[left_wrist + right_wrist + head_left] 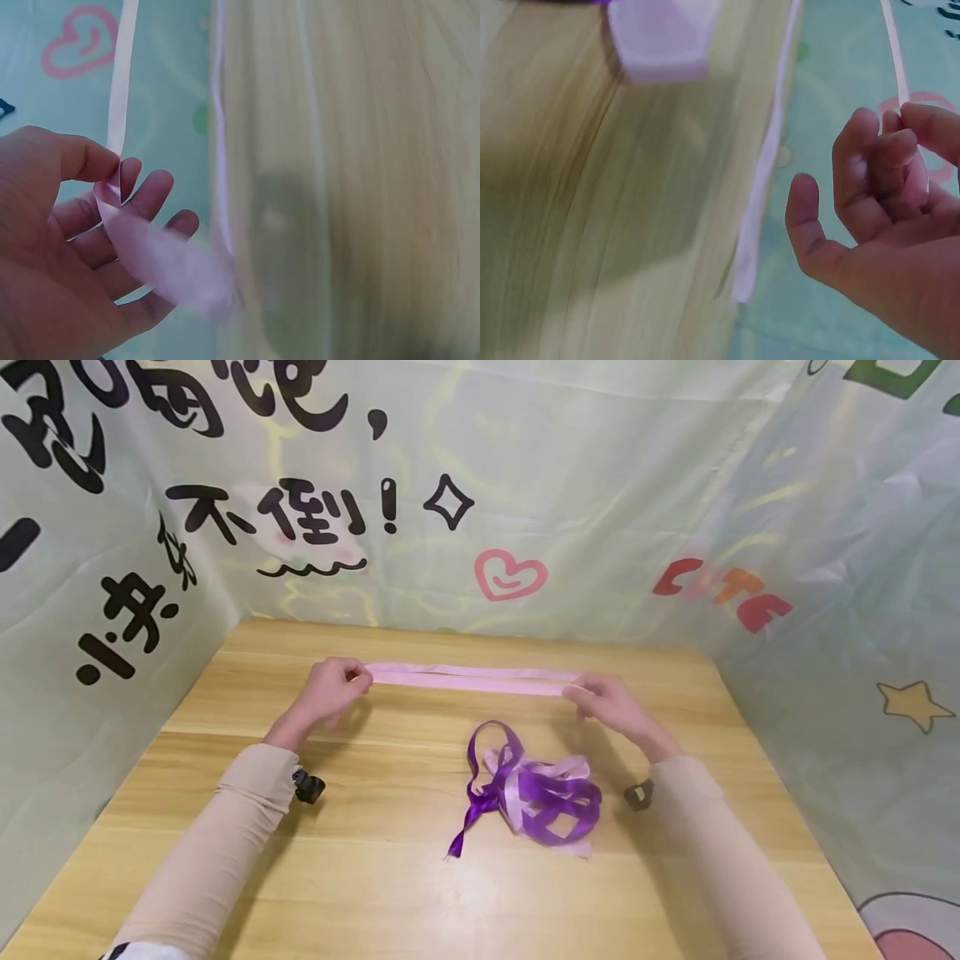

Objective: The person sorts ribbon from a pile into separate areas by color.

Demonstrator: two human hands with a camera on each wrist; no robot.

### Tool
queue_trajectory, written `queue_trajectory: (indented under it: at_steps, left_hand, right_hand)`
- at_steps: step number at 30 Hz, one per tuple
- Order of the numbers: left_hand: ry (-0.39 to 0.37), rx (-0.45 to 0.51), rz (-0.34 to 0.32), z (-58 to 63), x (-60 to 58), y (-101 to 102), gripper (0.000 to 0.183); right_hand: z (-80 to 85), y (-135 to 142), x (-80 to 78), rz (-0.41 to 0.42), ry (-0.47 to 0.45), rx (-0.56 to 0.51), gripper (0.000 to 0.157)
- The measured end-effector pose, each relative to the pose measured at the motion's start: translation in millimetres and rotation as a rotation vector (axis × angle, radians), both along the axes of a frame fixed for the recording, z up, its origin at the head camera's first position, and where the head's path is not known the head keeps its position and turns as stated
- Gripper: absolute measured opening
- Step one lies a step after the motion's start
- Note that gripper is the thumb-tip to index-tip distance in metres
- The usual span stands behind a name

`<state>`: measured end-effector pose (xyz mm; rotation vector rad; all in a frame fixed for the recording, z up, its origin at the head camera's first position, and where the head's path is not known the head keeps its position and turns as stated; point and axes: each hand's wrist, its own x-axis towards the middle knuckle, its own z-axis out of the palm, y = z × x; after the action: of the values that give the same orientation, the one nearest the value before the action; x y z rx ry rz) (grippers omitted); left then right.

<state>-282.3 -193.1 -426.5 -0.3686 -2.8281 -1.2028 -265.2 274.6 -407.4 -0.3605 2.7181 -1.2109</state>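
A pale pink ribbon (472, 682) is stretched nearly straight between the two hands over the far part of the table. My left hand (335, 687) pinches one end between thumb and forefinger; in the left wrist view a loose tail (176, 266), blurred, hangs past the other fingers. At the other end my right hand (611, 700) pinches the ribbon, its remaining fingers loosely bent in the right wrist view. A second pink ribbon (761, 180) lies along the table behind the held one. Nearer the body, a tangled purple ribbon (558, 835) is looped with pink ribbon (513, 799).
The wooden table (360, 877) is enclosed at the back and sides by a pale printed cloth (585, 468) with black lettering and a pink heart. Small dark wrist devices (308, 786) sit at both sleeve cuffs.
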Motion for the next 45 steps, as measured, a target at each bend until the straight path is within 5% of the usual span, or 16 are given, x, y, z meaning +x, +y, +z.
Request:
queue_trajectory:
  at_steps: [15,26,34,40,45]
  left_hand:
    - [-0.128,-0.187,0.159,-17.0,-23.1,-23,0.033]
    - [-0.168,-0.261,0.222,-23.5,-35.0,-23,0.043]
    - [-0.138,-0.274,0.255,-23.2,-42.6,-23,0.040]
    - [-0.110,-0.303,0.270,-22.2,-41.1,-24,0.026]
    - [-0.109,-0.325,0.271,-23.7,-39.0,-25,0.030]
  right_hand:
    - [-13.9,-4,-22.4,-0.233,-0.136,0.101,0.030]
    - [-33.8,-8,-48.6,-0.330,-0.107,0.111,0.030]
    - [-36.4,-7,-49.7,-0.359,-0.126,0.146,0.033]
    - [-39.7,-7,-47.7,-0.368,-0.075,0.238,0.021]
    - [-42.9,-6,-49.9,-0.330,-0.043,0.270,0.036]
